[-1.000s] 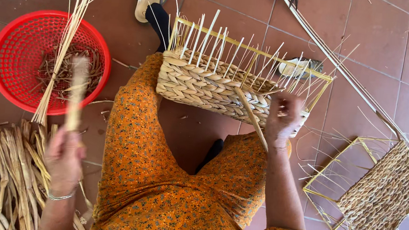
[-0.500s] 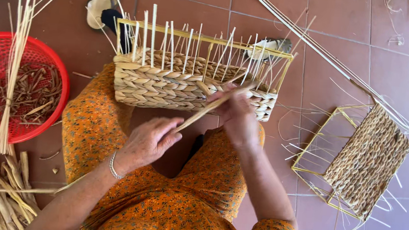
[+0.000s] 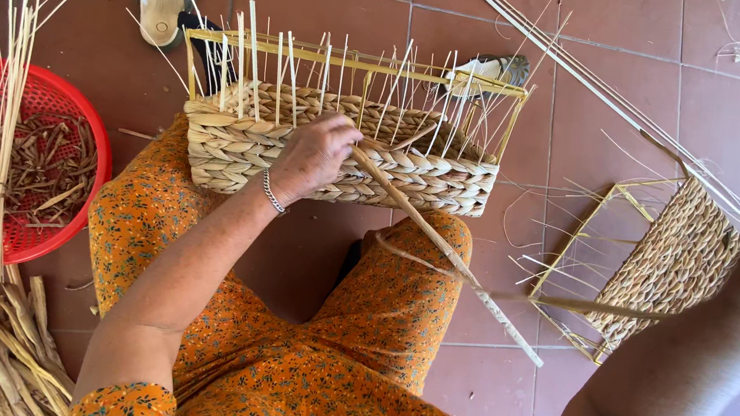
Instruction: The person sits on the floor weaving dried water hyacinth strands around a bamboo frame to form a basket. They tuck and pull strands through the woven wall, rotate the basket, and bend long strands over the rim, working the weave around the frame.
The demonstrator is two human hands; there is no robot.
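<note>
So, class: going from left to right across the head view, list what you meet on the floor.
Red plastic basket → half-woven basket on the lap → left hand → loose fibre strand → second woven basket on its side.

Half-woven basket [image 3: 339, 155]: braided dry straw, rough, matt, on thin yellow-painted wire frame. Loose strand [image 3: 439, 246]: flat dried fibre, pale, matt. Round basket [image 3: 80, 117]: red plastic mesh, slightly glossy. Floor [image 3: 636, 71]: reddish tile, smooth, dull.

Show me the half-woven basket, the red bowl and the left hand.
half-woven basket [image 3: 240, 146], head view, on its braided side wall.
red bowl [image 3: 82, 103], head view, on its rim.
left hand [image 3: 316, 153], head view, on its back.
</note>
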